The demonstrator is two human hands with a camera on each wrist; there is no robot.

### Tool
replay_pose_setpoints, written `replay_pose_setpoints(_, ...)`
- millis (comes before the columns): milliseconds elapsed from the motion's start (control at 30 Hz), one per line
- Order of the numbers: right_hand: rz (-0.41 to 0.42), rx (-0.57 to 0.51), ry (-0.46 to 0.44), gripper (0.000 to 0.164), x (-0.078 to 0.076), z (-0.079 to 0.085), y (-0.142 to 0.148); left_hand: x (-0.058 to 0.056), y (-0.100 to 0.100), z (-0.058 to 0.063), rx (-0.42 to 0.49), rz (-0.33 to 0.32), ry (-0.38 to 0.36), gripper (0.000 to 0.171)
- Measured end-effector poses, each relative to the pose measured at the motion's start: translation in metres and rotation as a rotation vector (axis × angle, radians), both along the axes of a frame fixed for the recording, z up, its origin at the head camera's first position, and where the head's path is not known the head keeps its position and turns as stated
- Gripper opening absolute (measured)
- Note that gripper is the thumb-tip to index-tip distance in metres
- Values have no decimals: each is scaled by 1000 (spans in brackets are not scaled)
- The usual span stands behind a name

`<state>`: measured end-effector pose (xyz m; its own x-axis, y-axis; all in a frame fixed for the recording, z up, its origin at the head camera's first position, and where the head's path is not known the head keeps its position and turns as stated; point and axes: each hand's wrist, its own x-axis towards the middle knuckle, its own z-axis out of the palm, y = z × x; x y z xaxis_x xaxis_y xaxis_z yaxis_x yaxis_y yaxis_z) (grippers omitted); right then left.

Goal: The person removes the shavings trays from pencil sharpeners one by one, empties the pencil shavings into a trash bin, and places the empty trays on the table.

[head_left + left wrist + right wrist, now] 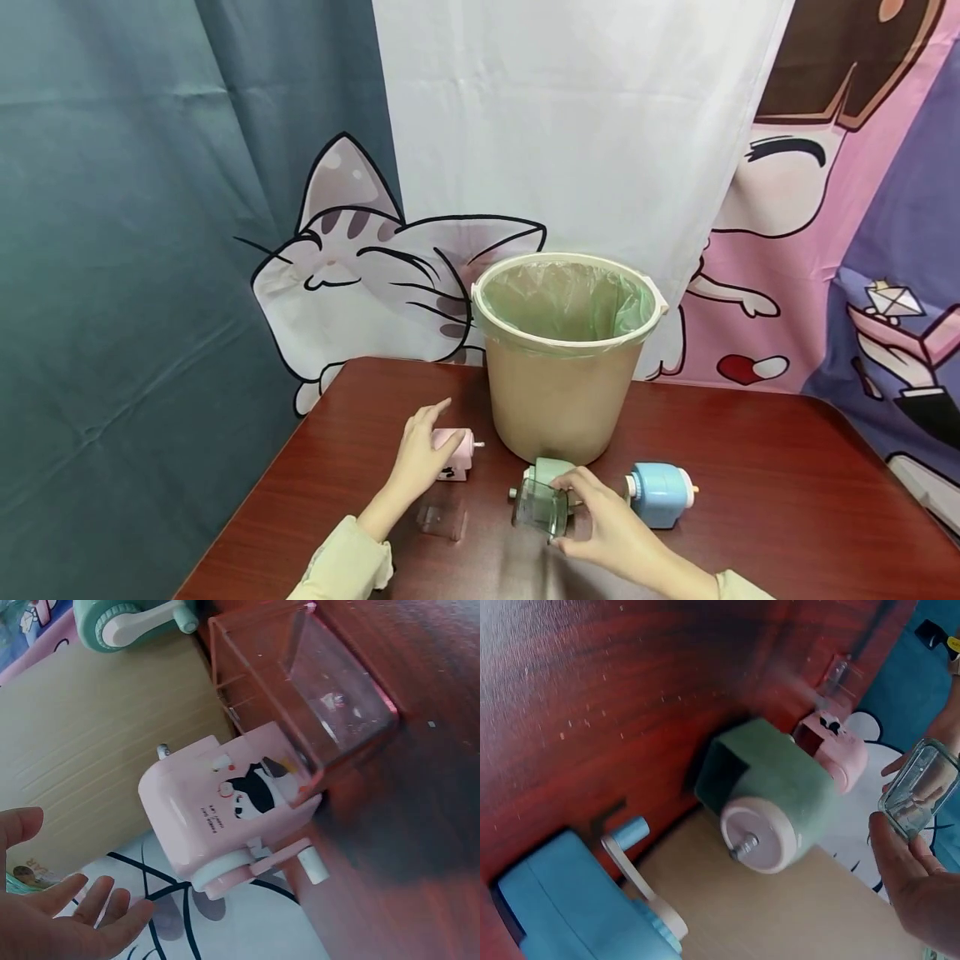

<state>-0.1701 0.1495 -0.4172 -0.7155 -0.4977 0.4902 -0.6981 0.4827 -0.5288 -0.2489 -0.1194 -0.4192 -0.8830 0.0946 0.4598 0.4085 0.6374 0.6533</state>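
Note:
A pink crank pencil sharpener (457, 450) with a cartoon print lies on the table, and my left hand (423, 454) hovers beside it, fingers spread and holding nothing. Its clear pink shavings drawer (337, 712) is out, lying near it. Between thumb and fingers, my right hand (600, 521) pinches a clear green shavings drawer (540, 507) in front of the green pencil sharpener (553, 471). The right wrist view shows an open slot in that green sharpener's body (787, 772). To the right stands a blue pencil sharpener (660, 496), its crank visible in the right wrist view.
Behind the sharpeners, a beige trash bin (562, 392) with a thin plastic liner (570, 300) stands on the dark red table (765, 467). A printed cartoon curtain (585, 125) hangs at the table's back edge.

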Motion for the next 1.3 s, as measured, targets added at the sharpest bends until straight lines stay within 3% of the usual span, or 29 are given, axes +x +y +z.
replay_pose_setpoints(200, -12, 65, 47, 51, 3, -11, 1, 1, -4, -5, 2, 18, -11, 48)
replay_pose_setpoints(433, 53, 117, -23, 50, 2, -23, 4, 3, -7, -5, -12, 16, -15, 46)
replay_pose_setpoints(733, -18, 230, -113, 50, 3, -34, 4, 5, -12, -4, -27, 13, -32, 47)
replay_pose_setpoints(1033, -57, 303, -19, 51, 4, -44, 1, 8, -16, -16, -33, 11, -52, 48)
replay_pose_setpoints(1300, -45, 398, -80, 53, 3, -48, 0, 9, -15, -19, -46, 7, -60, 49)
